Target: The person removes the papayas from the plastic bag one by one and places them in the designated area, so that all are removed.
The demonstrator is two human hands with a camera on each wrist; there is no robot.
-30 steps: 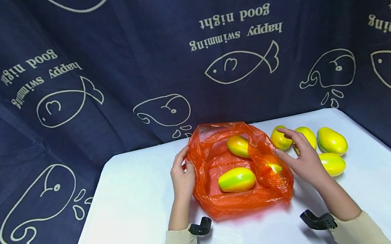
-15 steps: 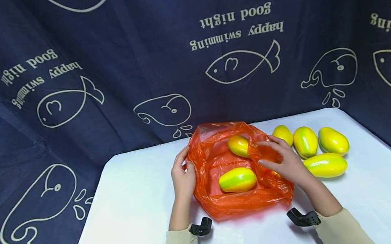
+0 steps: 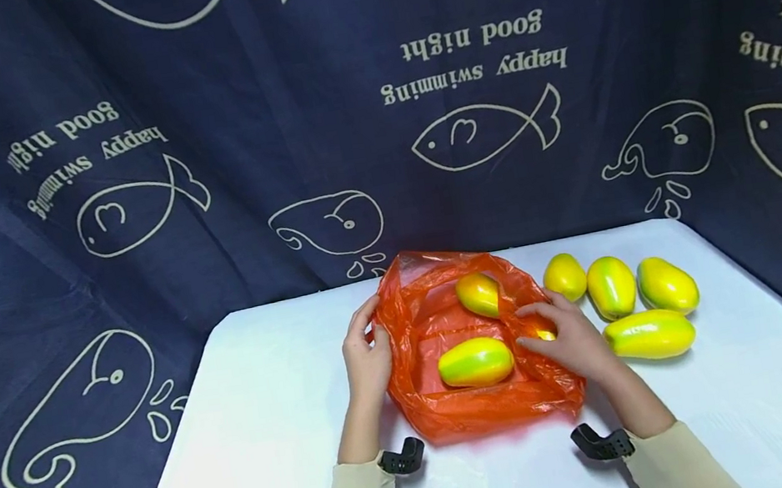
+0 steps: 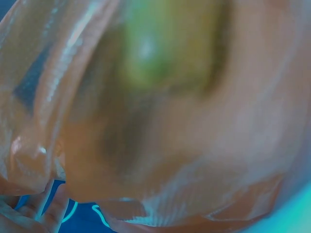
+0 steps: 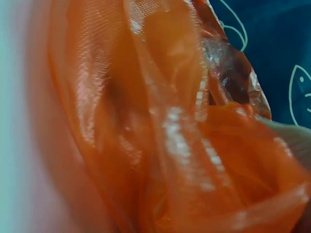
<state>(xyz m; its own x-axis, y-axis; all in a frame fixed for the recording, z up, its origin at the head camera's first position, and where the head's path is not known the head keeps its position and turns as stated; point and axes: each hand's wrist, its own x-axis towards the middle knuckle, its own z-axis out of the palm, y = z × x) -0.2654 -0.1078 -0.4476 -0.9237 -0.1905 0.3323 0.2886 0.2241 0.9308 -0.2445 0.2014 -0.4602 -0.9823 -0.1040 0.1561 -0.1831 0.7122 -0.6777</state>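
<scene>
A red plastic bag [image 3: 455, 420] lies with its mouth spread wide. Inside it, one yellow-green mango [image 3: 475, 363] sits at the front and another mango [image 3: 478, 295] at the back. A third mango [image 3: 544, 334] shows partly at the bag's right side. My left hand [image 3: 366, 361] holds the bag's left side, thumb in front and fingers partly hidden behind the film. My right hand [image 3: 571, 335] is curved round the bag's right side, fingers and thumb at the third mango. Crumpled film [image 5: 170, 145] fills the right wrist view; film and a blurred mango [image 4: 150, 43] fill the left.
Several loose mangoes lie right of the bag: a small one [image 3: 565, 278], an upright one [image 3: 611, 287], one at the far right [image 3: 667, 285] and a long one [image 3: 651, 334]. The white table [image 3: 252, 433] ends at a dark blue fish-print curtain [image 3: 312, 121].
My right hand has moved left from beside the loose mangoes onto the bag's right side, uncovering those mangoes. The bag's right side has shifted slightly inward. My left hand has stayed in place.
</scene>
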